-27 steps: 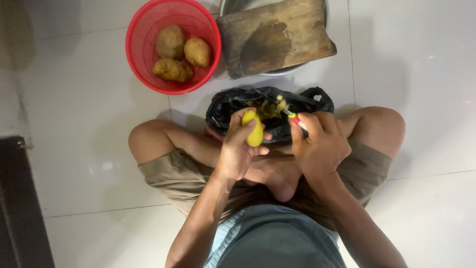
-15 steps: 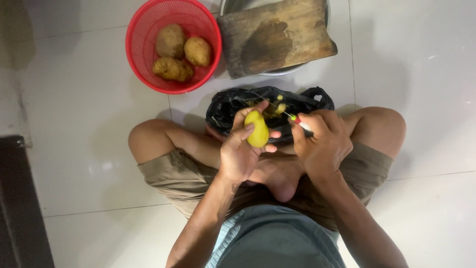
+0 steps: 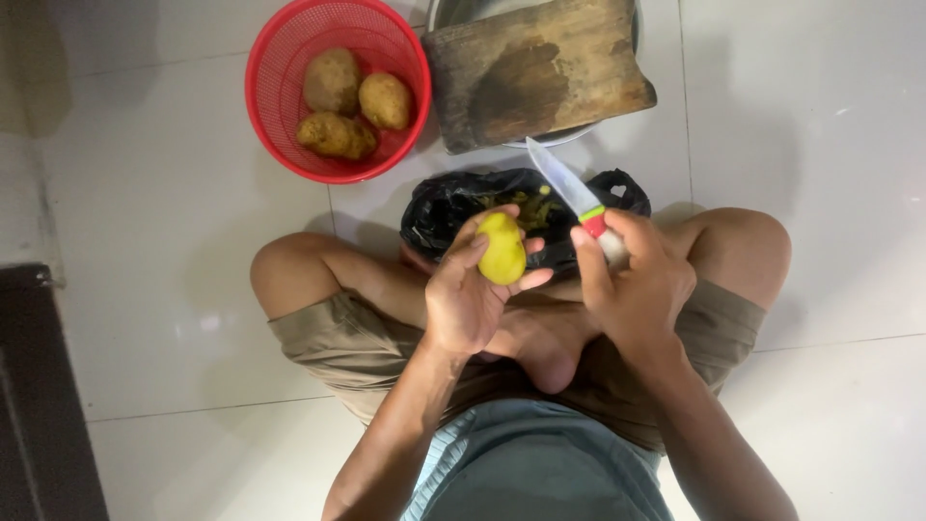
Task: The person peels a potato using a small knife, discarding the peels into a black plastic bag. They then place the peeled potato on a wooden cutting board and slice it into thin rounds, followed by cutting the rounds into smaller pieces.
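I sit cross-legged on a white tiled floor. My left hand [image 3: 465,294] holds a peeled yellow potato [image 3: 502,249] over a black plastic bag [image 3: 453,207] that has peelings in it. My right hand [image 3: 632,280] grips a knife [image 3: 569,183] by its handle, with the blade pointing up and away toward the wooden board. The blade is clear of the potato.
A red mesh basket [image 3: 275,68] at the upper left holds three unpeeled brown potatoes [image 3: 333,82]. A worn wooden cutting board [image 3: 540,72] lies across a metal bowl [image 3: 555,137] at the top. A dark object [image 3: 39,405] stands at the left edge.
My right hand has lifted the knife off the potato, and the blade now points up toward the board. My left hand has turned the potato upright.
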